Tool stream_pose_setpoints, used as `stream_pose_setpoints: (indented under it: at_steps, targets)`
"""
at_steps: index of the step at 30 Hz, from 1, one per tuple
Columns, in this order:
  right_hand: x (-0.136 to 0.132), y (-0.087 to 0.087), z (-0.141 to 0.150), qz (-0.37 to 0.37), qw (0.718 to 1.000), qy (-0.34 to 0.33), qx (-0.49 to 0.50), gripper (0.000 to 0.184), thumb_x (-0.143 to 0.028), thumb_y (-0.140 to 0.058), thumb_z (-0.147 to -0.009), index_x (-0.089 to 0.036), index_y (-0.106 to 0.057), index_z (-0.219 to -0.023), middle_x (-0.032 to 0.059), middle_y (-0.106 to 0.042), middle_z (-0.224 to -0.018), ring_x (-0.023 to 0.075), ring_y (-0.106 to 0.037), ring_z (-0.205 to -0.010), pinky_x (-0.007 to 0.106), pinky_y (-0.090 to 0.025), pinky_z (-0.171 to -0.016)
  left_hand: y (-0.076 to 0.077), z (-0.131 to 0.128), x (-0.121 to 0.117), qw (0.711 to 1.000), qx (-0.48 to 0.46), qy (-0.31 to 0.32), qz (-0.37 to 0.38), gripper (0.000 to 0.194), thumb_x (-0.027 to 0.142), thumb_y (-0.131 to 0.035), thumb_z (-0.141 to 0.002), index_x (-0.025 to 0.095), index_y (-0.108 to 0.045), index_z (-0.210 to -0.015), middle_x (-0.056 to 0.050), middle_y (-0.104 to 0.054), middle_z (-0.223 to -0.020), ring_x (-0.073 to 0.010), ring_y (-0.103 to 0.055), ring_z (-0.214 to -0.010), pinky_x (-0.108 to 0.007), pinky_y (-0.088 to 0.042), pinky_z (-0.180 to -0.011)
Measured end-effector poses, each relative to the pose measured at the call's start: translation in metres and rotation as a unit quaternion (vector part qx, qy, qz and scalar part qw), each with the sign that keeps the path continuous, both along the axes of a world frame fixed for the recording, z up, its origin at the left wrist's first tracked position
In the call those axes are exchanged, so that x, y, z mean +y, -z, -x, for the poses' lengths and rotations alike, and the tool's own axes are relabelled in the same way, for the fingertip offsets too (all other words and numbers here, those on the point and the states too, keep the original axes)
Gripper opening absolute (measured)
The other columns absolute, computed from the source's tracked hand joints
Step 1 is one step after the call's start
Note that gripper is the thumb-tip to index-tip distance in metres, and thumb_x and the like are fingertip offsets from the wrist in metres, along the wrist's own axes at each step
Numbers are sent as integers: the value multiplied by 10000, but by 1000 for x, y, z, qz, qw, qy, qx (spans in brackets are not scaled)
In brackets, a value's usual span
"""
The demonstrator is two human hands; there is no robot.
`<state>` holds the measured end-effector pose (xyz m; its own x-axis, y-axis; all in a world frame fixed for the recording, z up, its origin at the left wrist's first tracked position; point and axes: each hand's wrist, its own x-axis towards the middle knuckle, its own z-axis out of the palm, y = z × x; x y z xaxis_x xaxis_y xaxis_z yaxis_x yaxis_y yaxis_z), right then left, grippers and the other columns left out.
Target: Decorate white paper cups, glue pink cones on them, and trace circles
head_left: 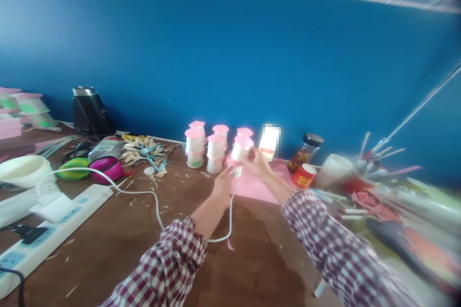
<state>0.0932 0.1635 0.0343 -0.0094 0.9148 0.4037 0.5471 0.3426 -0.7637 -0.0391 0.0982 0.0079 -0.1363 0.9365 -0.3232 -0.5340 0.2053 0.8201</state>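
Note:
Several white paper cups with pink discs stand stacked in short columns, among them a front left stack (195, 147) and a middle stack (215, 153). At the right end of the row, my right hand (258, 163) has its fingers closed on the side of an upper white cup (240, 149) topped with pink. My left hand (223, 181) reaches lower, fingers against the pink-rimmed lower cup (236, 171) of that column. Its fingertips are small and partly hidden. A pink sheet (259, 191) lies under and beside this column.
A lit phone (269, 144) leans by the blue wall. Right of it are a lidded jar (306, 151), a red cup (304, 176) and blurred tools. Left lie a power strip (81, 208), tape measures (105, 169) and paper scraps. A white cable (157, 206) crosses the table.

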Motion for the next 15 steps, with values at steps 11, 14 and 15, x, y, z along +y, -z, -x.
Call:
stream_pose_setpoints:
  at_steps: [11, 14, 15]
  targets:
    - [-3, -2, 3, 4, 1000, 5, -11, 421, -365, -743, -647, -173, -589, -988, 90, -698, -981, 233, -663, -859, 382, -512, -773, 1, -1, 5, 999, 25, 31, -5, 280, 114, -677, -756, 198, -676, -1024, -57, -658, -1108, -149, -627, -933, -270, -496, -803]
    - [-3, 0, 4, 8, 1000, 3, -11, 401, -350, -735, -654, -170, -583, -979, 89, -696, -985, 225, -662, -856, 372, -510, -767, 9, 1, 6, 999, 28, 22, -20, 284, 290, -601, -869, 162, -594, -1122, -79, -612, -1153, -186, -611, -972, -382, -526, -825]
    - [-2, 0, 4, 10, 1000, 1, -11, 391, -344, -733, -655, -169, -582, -971, 88, -696, -982, 222, -662, -853, 366, -511, -762, 11, 2, 7, 999, 24, 13, -28, 309, 327, -572, -888, 160, -573, -1148, -84, -600, -1165, -195, -607, -982, -405, -529, -828]
